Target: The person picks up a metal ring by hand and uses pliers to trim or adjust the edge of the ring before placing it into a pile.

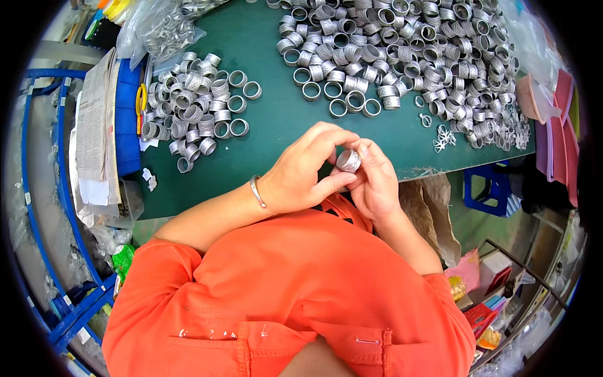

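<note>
Both hands meet at the near edge of the green table (270, 113). My left hand (301, 169) and my right hand (375, 179) together pinch one small ribbed silver ring (348, 161) between fingertips and thumbs. A silver bangle (257, 191) sits on my left wrist. Far right on the table lies a large heap of the same silver rings (402, 50). A smaller pile of rings (195, 107) lies at the left.
A few small wire clips (443, 137) lie near the right edge of the table. Clear bags with rings (157, 28) sit at the far left corner. A blue bin (129, 119) with papers stands left; a blue stool (490, 188) stands below right.
</note>
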Demonstrator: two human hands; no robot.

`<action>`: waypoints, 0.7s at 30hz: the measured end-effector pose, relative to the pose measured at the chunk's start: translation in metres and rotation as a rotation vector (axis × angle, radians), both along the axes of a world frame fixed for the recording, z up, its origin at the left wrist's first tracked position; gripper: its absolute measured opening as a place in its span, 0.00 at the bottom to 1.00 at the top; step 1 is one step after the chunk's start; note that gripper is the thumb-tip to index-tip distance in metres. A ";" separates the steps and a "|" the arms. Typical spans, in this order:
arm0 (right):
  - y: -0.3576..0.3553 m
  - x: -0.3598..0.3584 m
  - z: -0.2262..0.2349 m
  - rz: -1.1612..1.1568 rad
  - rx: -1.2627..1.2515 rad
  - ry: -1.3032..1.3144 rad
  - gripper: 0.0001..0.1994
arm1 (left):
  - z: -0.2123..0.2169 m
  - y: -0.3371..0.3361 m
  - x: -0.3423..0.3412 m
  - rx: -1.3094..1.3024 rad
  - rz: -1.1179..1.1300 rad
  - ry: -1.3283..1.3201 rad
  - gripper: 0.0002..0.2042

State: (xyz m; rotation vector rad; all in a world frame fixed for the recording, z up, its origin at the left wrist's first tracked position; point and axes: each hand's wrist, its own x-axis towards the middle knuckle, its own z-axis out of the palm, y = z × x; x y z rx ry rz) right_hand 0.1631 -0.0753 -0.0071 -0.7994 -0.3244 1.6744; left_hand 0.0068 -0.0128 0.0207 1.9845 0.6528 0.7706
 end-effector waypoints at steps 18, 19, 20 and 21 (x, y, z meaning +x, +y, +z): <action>0.036 0.035 -0.012 -0.151 0.555 -1.818 0.13 | -0.007 -0.006 -0.002 0.061 0.076 -0.133 0.35; 0.035 0.035 -0.012 -0.140 0.551 -1.788 0.13 | -0.007 -0.005 -0.003 0.075 0.078 -0.132 0.35; 0.034 0.034 -0.010 -0.161 0.580 -1.780 0.11 | -0.007 -0.005 -0.003 0.091 0.082 -0.130 0.35; 0.033 0.032 -0.008 -0.182 0.610 -1.771 0.10 | -0.007 -0.005 -0.003 0.106 0.090 -0.129 0.35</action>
